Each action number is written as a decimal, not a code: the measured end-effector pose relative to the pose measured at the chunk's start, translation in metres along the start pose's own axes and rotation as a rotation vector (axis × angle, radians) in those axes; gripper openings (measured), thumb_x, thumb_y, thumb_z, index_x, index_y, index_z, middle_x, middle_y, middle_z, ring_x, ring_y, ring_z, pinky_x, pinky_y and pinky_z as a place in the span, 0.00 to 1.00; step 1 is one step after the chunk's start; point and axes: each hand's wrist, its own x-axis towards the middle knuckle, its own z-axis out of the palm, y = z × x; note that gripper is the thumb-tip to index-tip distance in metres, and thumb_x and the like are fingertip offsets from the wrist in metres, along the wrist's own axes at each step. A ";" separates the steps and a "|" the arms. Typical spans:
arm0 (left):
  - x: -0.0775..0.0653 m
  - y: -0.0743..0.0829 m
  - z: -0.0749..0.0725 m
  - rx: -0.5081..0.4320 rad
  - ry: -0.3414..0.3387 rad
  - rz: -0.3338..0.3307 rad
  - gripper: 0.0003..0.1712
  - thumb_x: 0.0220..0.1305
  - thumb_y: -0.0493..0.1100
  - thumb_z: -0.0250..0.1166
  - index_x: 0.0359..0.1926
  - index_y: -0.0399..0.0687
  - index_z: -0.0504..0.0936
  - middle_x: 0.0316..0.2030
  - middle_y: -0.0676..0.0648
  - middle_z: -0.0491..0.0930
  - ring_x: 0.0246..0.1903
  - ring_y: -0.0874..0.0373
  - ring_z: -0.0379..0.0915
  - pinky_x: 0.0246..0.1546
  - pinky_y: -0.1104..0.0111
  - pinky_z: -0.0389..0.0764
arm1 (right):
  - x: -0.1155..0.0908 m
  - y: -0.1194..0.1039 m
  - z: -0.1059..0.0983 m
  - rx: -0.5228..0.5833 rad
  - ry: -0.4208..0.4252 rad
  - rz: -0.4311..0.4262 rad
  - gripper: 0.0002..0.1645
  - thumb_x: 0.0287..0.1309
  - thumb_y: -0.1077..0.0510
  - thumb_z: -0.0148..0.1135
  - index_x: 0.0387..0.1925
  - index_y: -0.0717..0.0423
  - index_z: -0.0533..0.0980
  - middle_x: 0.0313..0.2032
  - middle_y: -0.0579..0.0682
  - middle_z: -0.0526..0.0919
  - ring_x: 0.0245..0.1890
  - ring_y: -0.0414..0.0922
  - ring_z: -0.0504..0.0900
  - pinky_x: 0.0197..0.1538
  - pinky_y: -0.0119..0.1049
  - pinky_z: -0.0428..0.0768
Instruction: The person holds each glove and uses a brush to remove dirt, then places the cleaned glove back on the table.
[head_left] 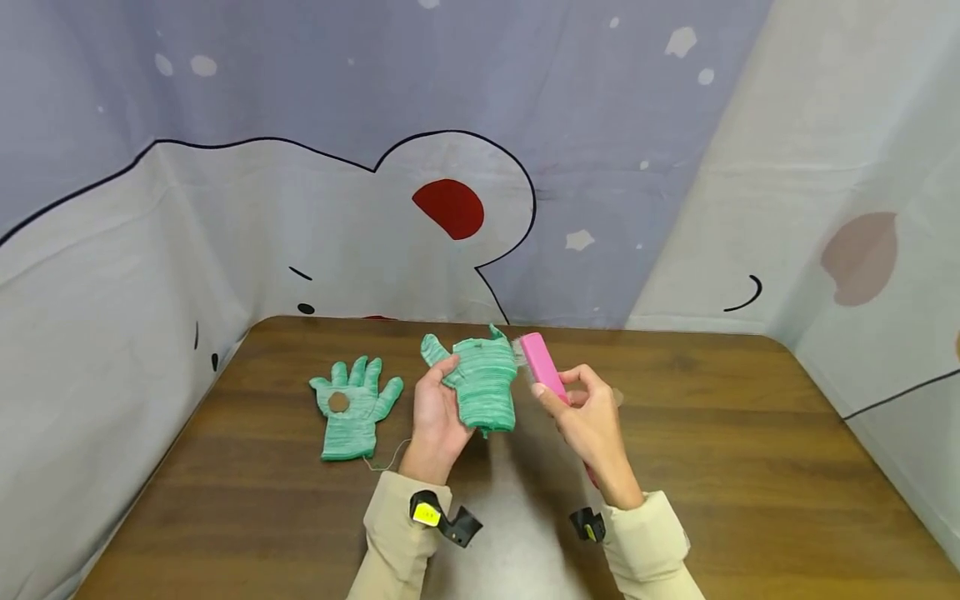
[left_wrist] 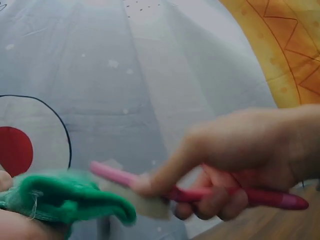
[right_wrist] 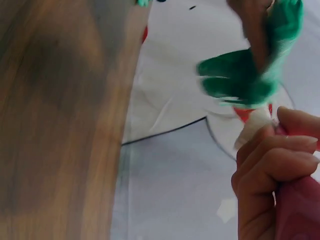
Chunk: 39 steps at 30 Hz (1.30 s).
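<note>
My left hand (head_left: 435, 421) grips a green knitted glove (head_left: 486, 387) above the table, thumb over its near side. The cuff points toward me and a thumb-like part sticks out at the upper left. My right hand (head_left: 594, 421) holds a pink brush (head_left: 543, 365), its pale bristles facing the right side of the glove. In the left wrist view the brush's darker pink handle (left_wrist: 265, 197) runs back under the curled right fingers. Bristles and glove edge lie very close there; blur hides whether they touch. The right wrist view shows the glove (right_wrist: 240, 80) blurred.
A second green glove (head_left: 352, 429) lies flat on the wooden table (head_left: 720, 467) at left, with a brown round spot (head_left: 339, 402) on it and a loose thread by its cuff. A printed cloth (head_left: 600, 167) hangs behind the table. A pale round thing (head_left: 618, 397) shows behind my right hand.
</note>
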 end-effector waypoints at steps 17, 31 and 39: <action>0.000 0.009 -0.003 0.165 0.055 0.059 0.08 0.67 0.44 0.43 0.37 0.45 0.67 0.23 0.51 0.64 0.18 0.60 0.56 0.21 0.70 0.63 | 0.012 0.013 -0.013 -0.085 0.082 0.033 0.22 0.46 0.48 0.70 0.37 0.55 0.72 0.25 0.61 0.82 0.19 0.44 0.77 0.19 0.34 0.71; -0.002 0.032 -0.020 0.983 0.419 0.343 0.20 0.65 0.38 0.51 0.16 0.45 0.59 0.14 0.52 0.50 0.17 0.59 0.49 0.25 0.67 0.58 | 0.011 0.015 -0.008 -0.059 0.027 0.039 0.21 0.47 0.50 0.69 0.39 0.55 0.71 0.26 0.62 0.81 0.17 0.43 0.76 0.19 0.34 0.72; -0.009 0.043 -0.030 1.511 0.539 0.389 0.15 0.66 0.37 0.44 0.37 0.36 0.77 0.10 0.50 0.57 0.12 0.56 0.50 0.20 0.66 0.59 | 0.010 0.017 -0.004 -0.055 -0.045 0.057 0.22 0.48 0.51 0.68 0.41 0.56 0.70 0.27 0.61 0.81 0.18 0.42 0.76 0.21 0.34 0.74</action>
